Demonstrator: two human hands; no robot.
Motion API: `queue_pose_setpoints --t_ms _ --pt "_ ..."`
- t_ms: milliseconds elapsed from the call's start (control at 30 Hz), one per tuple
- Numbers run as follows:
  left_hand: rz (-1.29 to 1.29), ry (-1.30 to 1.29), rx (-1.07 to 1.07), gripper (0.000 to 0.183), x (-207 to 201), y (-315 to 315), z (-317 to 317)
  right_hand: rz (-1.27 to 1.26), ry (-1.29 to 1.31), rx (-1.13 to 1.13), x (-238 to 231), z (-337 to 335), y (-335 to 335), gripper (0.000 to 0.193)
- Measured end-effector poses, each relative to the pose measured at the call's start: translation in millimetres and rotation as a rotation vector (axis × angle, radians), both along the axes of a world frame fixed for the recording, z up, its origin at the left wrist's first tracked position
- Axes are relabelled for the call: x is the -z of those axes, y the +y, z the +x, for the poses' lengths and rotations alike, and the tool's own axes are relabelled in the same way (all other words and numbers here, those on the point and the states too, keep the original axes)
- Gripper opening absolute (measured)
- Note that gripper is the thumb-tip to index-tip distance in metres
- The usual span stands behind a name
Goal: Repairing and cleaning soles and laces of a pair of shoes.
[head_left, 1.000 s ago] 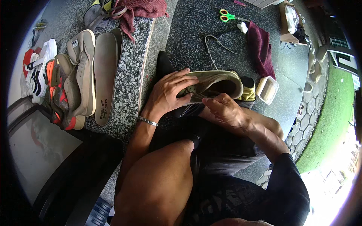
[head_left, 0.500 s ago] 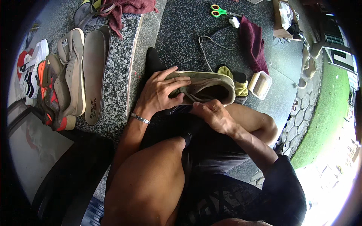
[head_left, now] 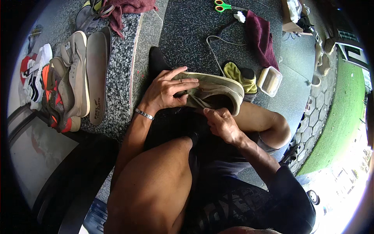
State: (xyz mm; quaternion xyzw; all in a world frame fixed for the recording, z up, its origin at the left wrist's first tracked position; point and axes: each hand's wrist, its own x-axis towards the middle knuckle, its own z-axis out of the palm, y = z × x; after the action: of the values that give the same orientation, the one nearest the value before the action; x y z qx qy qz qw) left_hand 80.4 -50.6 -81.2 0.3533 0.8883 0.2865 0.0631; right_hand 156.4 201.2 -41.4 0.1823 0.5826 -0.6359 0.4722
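A beige-olive sneaker lies tilted over my lap, its toe to the left and its dark opening to the right. My left hand is wrapped over the toe end, fingers on the sole edge and thumb on the upper. At the near side of the opening, my right hand is closed in a pinch. Pale strands that look like the shoelace run from the upper to its fingertips. What lies inside the fingers is partly hidden. Behind the heel rests a yellow-green and dark cloth or sock.
A plastic container and a maroon cloth lie right of the shoe. Farther off are green-handled scissors and a thin cord. On the speckled ledge at left stand several shoes and a loose insole.
My right hand has shifted slightly right and down, and the pale strands now show between it and the upper. My left hand keeps its hold. The view has shifted slightly.
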Motion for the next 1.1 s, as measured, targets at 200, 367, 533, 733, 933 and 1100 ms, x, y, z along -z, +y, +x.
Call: queue_pose_setpoints --t_ms 200,367,533,733,933,1100 --pt "-0.034 0.0 -0.017 0.043 -3 11 3 0.049 0.303 -0.018 -1 6 13 0.046" --pt "-0.117 0.055 -0.095 0.043 -12 3 14 0.289 0.737 -0.197 -34 -24 48 0.028" --pt "-0.363 0.03 -0.271 0.05 -40 -2 23 0.843 1.358 -0.258 -75 -63 106 0.016" --pt "0.035 -0.051 0.031 0.046 -66 60 -20 0.844 1.838 -0.141 -132 -133 94 0.024" --pt "0.025 -0.029 -0.07 0.026 -38 42 -31 0.842 1.549 -0.181 -141 -115 71 0.056" --pt "-0.049 -0.094 -0.23 0.03 -15 44 -19 0.937 1.261 0.099 -46 -48 81 0.031"
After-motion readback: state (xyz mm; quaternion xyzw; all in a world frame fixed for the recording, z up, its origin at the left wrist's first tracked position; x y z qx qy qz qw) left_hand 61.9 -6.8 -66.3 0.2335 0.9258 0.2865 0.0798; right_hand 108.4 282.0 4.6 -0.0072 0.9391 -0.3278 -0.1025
